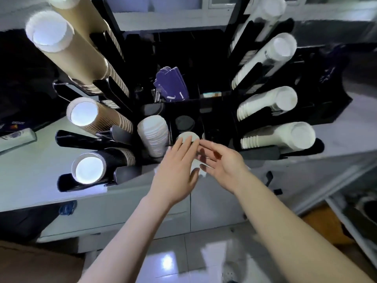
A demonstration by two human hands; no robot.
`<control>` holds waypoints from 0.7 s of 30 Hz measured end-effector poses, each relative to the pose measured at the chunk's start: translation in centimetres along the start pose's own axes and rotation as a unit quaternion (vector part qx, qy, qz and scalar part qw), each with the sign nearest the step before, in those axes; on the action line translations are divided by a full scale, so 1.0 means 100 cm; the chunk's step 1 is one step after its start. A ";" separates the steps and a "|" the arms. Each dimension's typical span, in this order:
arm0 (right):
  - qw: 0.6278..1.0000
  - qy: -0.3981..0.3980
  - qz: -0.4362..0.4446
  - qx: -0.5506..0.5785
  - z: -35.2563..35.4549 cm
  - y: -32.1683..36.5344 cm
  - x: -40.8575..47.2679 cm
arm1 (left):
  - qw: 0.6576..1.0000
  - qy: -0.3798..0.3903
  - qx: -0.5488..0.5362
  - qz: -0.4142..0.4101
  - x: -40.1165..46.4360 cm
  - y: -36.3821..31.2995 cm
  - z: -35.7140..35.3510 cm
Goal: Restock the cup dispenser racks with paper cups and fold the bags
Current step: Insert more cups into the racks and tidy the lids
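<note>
A black dispenser rack (216, 111) stands on the counter, seen from above. Brown cup stacks (81, 45) and a black cup stack (106, 160) lean out on its left. White cup stacks (271, 103) lean out on its right. A short stack of white lids (153, 133) stands in the front middle. Beside it is a small white cup stack (186, 134), upright between my hands. My left hand (175, 166) lies against its left side with straight fingers. My right hand (222, 164) is cupped loosely at its right side, fingers extended. The stack's lower part is mostly hidden behind my hands.
Purple sleeves (173, 84) fill a middle compartment of the rack. A printed packet (14, 137) lies on the pale counter (30, 170) at the left. Cabinet fronts (122, 211) and a glossy tiled floor (183, 258) are below. A dark bin (367, 211) is at the far right.
</note>
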State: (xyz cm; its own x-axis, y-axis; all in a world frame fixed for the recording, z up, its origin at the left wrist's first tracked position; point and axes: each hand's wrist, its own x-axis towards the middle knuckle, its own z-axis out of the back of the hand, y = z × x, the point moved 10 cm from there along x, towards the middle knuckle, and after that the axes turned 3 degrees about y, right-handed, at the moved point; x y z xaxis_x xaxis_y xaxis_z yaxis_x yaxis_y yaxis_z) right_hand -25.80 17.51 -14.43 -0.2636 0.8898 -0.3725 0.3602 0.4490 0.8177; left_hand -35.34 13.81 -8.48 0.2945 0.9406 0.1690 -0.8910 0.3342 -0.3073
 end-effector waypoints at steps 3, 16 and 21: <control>0.999 0.007 0.035 -0.036 0.020 0.014 -0.024 | 1.000 -0.004 -0.016 -0.024 0.003 -0.033 -0.001; 0.986 0.024 0.136 -0.093 0.203 0.114 -0.155 | 0.984 -0.085 -0.109 -0.113 0.060 -0.267 -0.020; 0.980 -0.068 0.177 -0.064 0.342 0.153 -0.217 | 0.977 -0.044 -0.156 -0.139 0.099 -0.380 -0.090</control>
State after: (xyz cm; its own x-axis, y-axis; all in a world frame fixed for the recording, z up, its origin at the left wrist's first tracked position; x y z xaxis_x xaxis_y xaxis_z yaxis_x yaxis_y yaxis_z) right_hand 16.05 7.83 -8.88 -0.0181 0.9945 -0.1034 0.2902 0.1042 0.9513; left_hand 4.53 11.00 -3.51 0.4664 0.8069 0.3626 -0.6280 0.5907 -0.5067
